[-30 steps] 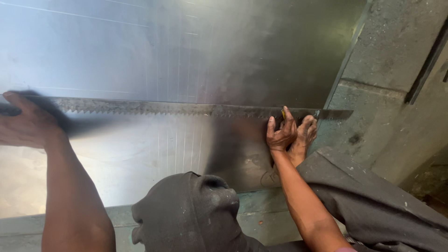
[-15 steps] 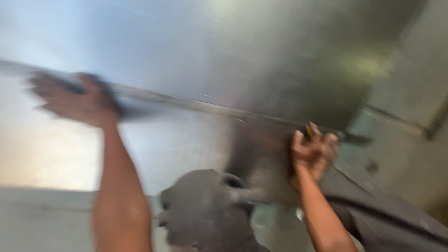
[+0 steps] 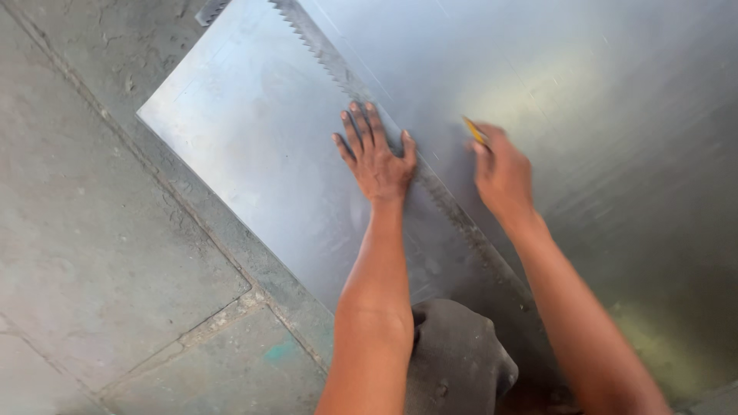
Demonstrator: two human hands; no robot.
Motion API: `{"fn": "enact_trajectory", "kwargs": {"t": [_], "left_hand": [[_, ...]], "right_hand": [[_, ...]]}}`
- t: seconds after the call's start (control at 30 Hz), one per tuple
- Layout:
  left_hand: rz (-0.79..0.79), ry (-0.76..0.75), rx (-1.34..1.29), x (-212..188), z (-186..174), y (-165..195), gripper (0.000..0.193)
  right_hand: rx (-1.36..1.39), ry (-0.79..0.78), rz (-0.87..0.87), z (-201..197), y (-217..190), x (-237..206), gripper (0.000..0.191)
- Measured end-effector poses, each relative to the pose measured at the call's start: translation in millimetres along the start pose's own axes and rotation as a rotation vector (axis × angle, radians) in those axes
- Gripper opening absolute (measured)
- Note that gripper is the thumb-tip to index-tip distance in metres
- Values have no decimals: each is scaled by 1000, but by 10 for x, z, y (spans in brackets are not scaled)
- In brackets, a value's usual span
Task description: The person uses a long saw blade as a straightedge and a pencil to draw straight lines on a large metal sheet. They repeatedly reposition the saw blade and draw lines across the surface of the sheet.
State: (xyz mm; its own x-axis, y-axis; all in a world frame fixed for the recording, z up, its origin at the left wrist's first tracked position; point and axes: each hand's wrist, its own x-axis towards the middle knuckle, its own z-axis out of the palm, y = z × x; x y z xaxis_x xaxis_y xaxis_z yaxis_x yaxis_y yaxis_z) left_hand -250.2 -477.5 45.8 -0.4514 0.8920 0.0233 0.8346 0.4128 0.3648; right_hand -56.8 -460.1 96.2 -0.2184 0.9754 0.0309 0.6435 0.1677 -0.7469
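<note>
A long grey saw blade with jagged teeth [image 3: 361, 88] lies diagonally on a large shiny sheet of grey metal [image 3: 254, 138], running from the top centre of the frame toward the lower right, where its end is hidden behind the forearms. The left hand [image 3: 377, 157] presses flat on the blade at mid-frame, fingers spread open. Just right of it, the blurred right hand [image 3: 503, 173] is closed around a thin yellow pencil [image 3: 474, 129] whose tip meets the sheet beside the blade. A dark grey knee [image 3: 457, 361] sits at the bottom centre. Grey concrete floor slabs [image 3: 100, 253] fill the left side.
</note>
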Motion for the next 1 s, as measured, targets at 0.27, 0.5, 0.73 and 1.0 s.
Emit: {"fn": "enact_trajectory", "kwargs": {"t": [0.27, 0.5, 0.73, 1.0], "left_hand": [[-53, -83, -79, 113, 17, -98, 76], [-65, -91, -71, 125, 64, -94, 77], [-73, -98, -118, 161, 73, -136, 77], [-49, -118, -54, 133, 162, -185, 73]], "right_hand": [[-492, -336, -309, 909, -662, 2040, 27], [-592, -423, -426, 1472, -989, 2877, 42], [-612, -471, -441, 1957, -1394, 3413, 45], [-371, -440, -521, 1470, -475, 2238, 32]]}}
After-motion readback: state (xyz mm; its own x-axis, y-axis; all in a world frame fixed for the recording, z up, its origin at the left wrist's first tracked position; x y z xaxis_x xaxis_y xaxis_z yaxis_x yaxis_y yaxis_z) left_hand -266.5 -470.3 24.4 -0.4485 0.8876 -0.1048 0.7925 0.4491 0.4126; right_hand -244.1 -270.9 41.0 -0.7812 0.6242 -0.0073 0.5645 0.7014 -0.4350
